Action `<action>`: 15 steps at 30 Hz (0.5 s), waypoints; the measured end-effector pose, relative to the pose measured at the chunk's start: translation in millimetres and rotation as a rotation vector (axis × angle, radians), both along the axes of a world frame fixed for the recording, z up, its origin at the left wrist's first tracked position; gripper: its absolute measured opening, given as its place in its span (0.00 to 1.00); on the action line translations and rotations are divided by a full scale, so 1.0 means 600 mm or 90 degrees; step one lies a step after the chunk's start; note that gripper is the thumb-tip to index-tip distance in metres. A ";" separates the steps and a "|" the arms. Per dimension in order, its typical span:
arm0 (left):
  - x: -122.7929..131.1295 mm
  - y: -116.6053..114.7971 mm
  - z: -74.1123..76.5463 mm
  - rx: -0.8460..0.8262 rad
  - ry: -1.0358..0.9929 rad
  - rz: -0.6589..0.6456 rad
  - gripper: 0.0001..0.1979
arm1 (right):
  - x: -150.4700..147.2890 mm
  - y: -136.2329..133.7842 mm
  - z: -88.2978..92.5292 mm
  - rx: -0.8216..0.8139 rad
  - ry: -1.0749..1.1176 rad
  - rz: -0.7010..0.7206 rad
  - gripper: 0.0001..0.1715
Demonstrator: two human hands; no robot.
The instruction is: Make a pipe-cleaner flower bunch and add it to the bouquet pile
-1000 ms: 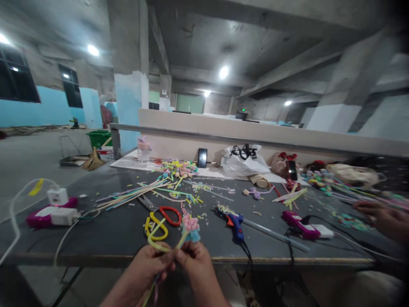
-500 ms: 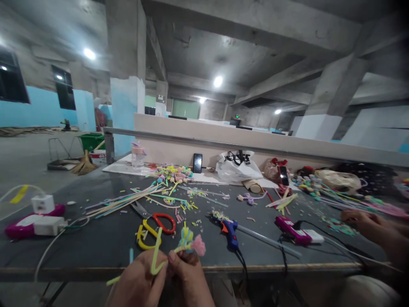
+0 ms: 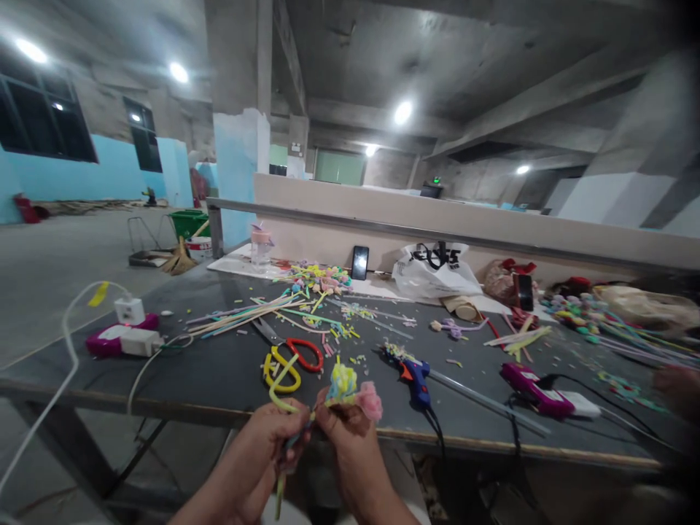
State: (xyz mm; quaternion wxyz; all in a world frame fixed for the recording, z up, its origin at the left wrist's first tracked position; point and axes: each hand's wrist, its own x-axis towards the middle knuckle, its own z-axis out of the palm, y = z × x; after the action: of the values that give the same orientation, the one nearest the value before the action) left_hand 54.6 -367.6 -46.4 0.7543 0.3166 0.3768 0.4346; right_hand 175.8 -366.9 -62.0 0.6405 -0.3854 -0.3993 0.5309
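In front of the table edge, my left hand [image 3: 254, 452] pinches a yellow-green pipe cleaner [image 3: 277, 392]; one end bends up and a stem hangs below the hand. Close beside it, my right hand [image 3: 353, 448] is closed around the stems of a small pipe-cleaner bunch. A yellow and pale blue flower [image 3: 343, 380] and a pink flower [image 3: 370, 401] stick out above its fingers. The fingertips of both hands nearly meet, and the fingers hide the join of the stems. Scissors [image 3: 308, 355] with red and yellow handles lie just beyond my hands.
A blue glue gun [image 3: 419, 386] with a long clear glue stick [image 3: 492, 405] lies right of centre. Purple power strips [image 3: 109, 339] with cables sit at both sides. Loose pipe cleaners [image 3: 246, 315] and clippings cover the middle. Another person's hand [image 3: 675, 386] is at the far right.
My view has turned left, so the table appears shifted right. My hands are closer together, and the bunch in my right hand stands more upright. The yellow-green pipe cleaner now hangs lower.
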 end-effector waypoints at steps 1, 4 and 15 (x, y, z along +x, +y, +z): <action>-0.004 -0.001 -0.001 -0.038 -0.024 -0.014 0.04 | 0.004 0.001 0.001 0.008 -0.035 0.011 0.13; -0.014 0.001 -0.013 -0.114 -0.093 -0.092 0.04 | 0.017 0.004 0.009 0.039 -0.109 0.084 0.10; -0.011 -0.008 -0.026 0.045 -0.019 -0.063 0.07 | 0.015 0.007 0.000 -0.005 0.028 0.260 0.11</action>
State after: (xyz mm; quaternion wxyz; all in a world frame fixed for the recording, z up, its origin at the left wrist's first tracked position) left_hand 47.9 -372.4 -62.2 0.7686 0.3547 0.3339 0.4146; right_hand 184.7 -362.9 -61.9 0.5263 -0.2874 -0.4529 0.6598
